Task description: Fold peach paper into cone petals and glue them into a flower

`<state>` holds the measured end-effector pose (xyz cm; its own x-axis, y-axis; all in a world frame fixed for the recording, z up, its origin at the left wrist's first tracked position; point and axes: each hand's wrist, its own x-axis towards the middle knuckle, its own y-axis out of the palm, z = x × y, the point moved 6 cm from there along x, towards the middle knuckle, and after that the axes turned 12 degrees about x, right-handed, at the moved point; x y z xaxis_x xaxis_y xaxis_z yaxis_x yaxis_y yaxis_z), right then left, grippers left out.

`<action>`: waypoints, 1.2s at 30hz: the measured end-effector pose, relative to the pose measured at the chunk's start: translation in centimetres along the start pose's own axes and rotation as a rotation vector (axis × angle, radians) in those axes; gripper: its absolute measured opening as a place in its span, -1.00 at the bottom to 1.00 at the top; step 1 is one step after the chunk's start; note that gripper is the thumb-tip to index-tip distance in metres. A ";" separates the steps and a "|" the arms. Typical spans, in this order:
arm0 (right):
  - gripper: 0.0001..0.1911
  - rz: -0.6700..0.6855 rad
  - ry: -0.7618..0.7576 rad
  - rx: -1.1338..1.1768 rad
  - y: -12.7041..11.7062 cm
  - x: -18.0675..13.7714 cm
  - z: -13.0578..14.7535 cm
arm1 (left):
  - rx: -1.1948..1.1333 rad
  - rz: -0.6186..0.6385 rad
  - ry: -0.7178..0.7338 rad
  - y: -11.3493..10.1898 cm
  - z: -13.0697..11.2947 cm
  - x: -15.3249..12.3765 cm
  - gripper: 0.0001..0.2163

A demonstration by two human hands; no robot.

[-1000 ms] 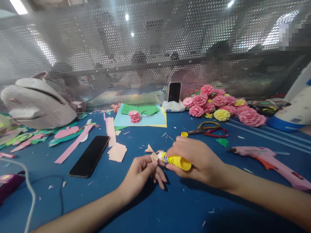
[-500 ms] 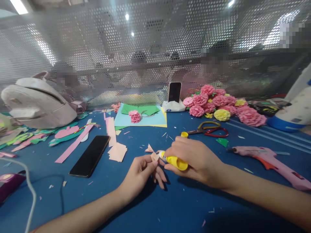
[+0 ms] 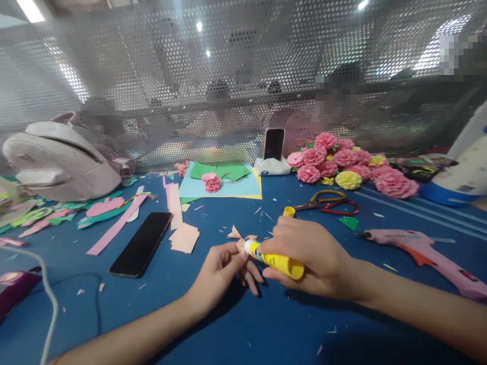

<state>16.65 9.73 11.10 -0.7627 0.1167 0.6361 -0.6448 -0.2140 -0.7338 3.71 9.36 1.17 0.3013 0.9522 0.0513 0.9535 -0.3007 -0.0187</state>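
Note:
Between thumb and index finger, my left hand (image 3: 224, 266) pinches a small folded piece of pale peach paper (image 3: 241, 245). My right hand (image 3: 308, 256) grips an uncapped yellow glue stick (image 3: 279, 261), its white tip touching or very near the folded paper. Just past my hands, the yellow cap (image 3: 289, 211) stands on the blue table. More folded peach paper (image 3: 234, 232) lies behind my left fingertips. A small stack of peach paper squares (image 3: 184, 238) lies to the left of my left hand.
A black phone (image 3: 141, 244) lies to the left. Scissors (image 3: 323, 202) and a pink hot glue gun (image 3: 422, 248) lie to the right. Pink and yellow paper flowers (image 3: 344, 157) are heaped at the back, beside a propped phone (image 3: 274, 144). A backpack (image 3: 63, 157) stands far left.
My right hand has shifted slightly right and the glue stick is seen more lengthwise, its tip still at the folded paper. My left hand has barely moved.

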 end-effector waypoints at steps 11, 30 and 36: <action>-0.81 0.042 0.010 -0.067 0.5 0.1 -0.2 | -0.015 -0.002 0.002 -0.1 0.0 0.0 -0.67; -0.75 -0.493 0.911 1.022 -0.4 -2.5 -8.8 | 0.017 -0.049 0.059 0.0 -0.9 -0.3 -0.65; -0.57 -0.378 0.872 0.899 0.6 -2.7 -9.3 | 0.061 -0.047 0.097 0.0 -1.5 -0.7 -0.68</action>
<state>17.90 18.27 6.71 -0.5433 0.8251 0.1550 -0.8246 -0.5591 0.0858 3.55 8.64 2.67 0.2576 0.9545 0.1503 0.9657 -0.2489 -0.0748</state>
